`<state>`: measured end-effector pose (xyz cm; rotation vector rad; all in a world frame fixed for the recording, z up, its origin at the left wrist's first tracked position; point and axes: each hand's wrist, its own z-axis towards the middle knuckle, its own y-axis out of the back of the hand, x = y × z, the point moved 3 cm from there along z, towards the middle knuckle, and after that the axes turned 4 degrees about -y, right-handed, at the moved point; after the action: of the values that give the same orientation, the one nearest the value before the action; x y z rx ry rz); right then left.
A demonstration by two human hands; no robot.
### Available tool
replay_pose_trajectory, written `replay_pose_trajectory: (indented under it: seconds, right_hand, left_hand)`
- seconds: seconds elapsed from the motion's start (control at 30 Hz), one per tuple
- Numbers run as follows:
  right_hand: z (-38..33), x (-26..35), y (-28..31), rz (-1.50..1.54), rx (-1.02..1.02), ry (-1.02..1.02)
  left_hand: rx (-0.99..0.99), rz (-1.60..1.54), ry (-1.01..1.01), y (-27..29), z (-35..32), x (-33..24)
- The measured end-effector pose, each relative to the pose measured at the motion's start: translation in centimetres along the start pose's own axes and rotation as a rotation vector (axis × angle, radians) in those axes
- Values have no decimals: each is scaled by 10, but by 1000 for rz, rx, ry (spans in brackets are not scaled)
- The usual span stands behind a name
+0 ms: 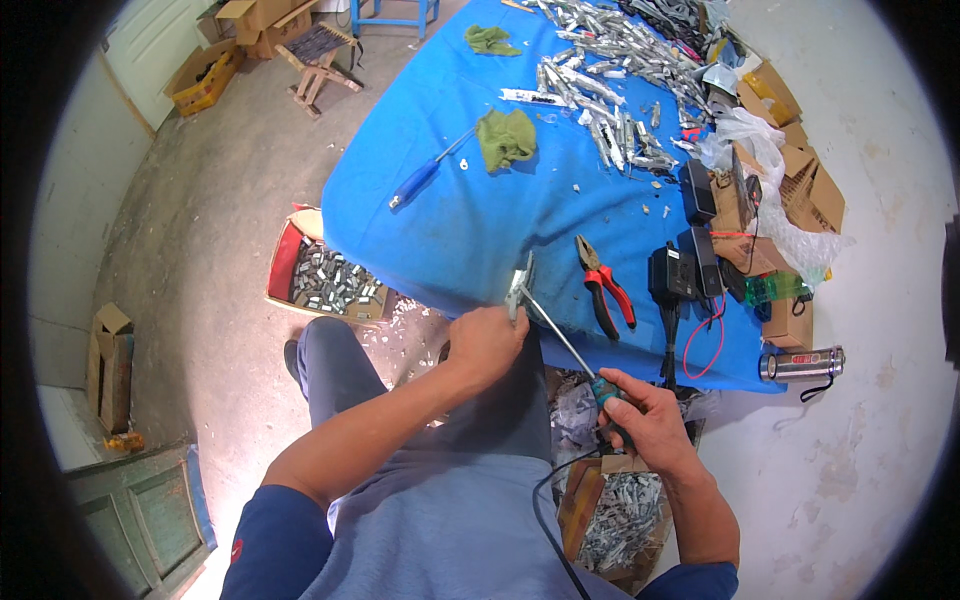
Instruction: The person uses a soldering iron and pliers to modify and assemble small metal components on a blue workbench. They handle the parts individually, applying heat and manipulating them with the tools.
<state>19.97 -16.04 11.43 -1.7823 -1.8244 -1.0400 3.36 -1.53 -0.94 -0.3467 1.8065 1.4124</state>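
Note:
My left hand (486, 346) is closed around a small silvery metal piece (517, 286), held at the near edge of the blue-covered table (440, 235). Its exact kind is too small to make out. In my right hand (648, 418) is a screwdriver (565, 338) with a teal and black handle, its shaft slanting up and left so the tip meets the metal piece. Right of the piece lie red and black pliers (603, 285). Farther up the cloth rest a second, blue-handled screwdriver (418, 182) and a green rag (506, 139).
Silvery parts (610, 85) are heaped at the table's far end. Black power adapters (672, 275) and a flashlight (803, 365) line the right edge. A box of small metal pieces (335, 280) stands on the floor at left; another box of silvery scraps (622, 520) sits below the table.

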Motion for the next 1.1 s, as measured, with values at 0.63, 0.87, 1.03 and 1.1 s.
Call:
replay_pose_trajectory:
  seconds: [0.63,0.87,1.03,1.1]
  right_hand:
    - [-7,-7,-3,-17,-25,8]
    - [-6,-20,-4,-54,-34,74]
    - [-6,-22,-5,-35,-29,104]
    - [-5,-26,-6,-28,-35,115]
  left_hand:
    - [14,4,-25,-7,1,-2]
    - [15,-31,-3,-7,-1,-4]
    - [15,-19,-2,-6,0,-5]
    - [5,-17,-8,-6,0,-6]
